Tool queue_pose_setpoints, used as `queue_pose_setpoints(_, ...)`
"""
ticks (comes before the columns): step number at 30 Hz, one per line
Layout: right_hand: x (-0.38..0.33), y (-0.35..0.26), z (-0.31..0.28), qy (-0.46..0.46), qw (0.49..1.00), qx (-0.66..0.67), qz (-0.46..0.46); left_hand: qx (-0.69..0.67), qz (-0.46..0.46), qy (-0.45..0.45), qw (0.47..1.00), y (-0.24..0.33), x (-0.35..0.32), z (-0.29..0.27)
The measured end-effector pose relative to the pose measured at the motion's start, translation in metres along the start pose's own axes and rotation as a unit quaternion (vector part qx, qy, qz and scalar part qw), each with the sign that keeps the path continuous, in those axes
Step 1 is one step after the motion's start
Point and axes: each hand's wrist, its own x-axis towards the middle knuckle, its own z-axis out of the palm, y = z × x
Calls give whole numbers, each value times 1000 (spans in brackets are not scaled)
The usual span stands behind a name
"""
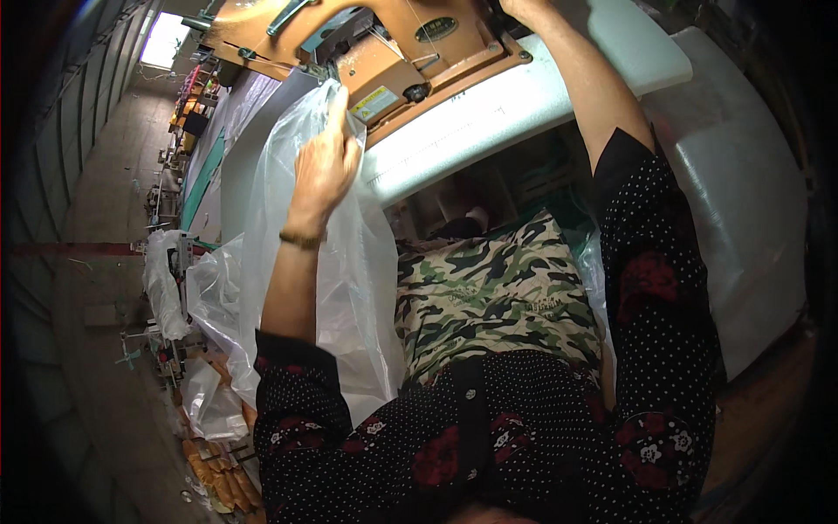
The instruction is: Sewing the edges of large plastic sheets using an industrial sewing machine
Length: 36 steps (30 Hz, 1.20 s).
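Dark dotted fabric with red flowers fills the bottom of my view, the sleeves (297, 393) of the person I am watching, and above it a camouflage-patterned cloth (497, 293) lies across the lap. From the left sleeve the forearm rises to the left hand (325, 166), which wears a thin bracelet (301, 237) at the wrist. That hand is loosely closed, its fingers (336, 109) bunching the upper edge of a clear plastic bag (349, 271) and pressing it against the front edge of the white table (489, 122), just below the tan sewing machine (375, 52). The bag hangs from the hand down past the table's front edge and bulges out to the left of the lap. The right arm reaches up along the right side of the table to the far corner of the machine; the right hand (522, 9) is cut off by the top of the picture, so I cannot tell whether it is spread or closed. To the right of the table stands a large pale plastic-covered bundle (742, 218). On the floor at the left, more clear bags (209, 397) lie in a heap.
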Motion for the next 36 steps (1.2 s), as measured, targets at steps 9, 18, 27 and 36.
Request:
queue_pose_setpoints(9, -23, -39, -31, 79, 995, -60, -6, 306, 26, 229, 924, -49, -52, -63)
queue_pose_setpoints(18, -205, -181, -18, -255, 879, 217, -340, 49, 89, 192, 976, -46, -88, -37)
queue_pose_setpoints(27, -232, -170, -22, -397, 888, 65, -220, -10, 138, 83, 987, -34, -95, -3)
queue_pose_setpoints(36, -253, -146, -49, -281, 944, 29, -172, 82, 103, 222, 966, -14, -99, -5)
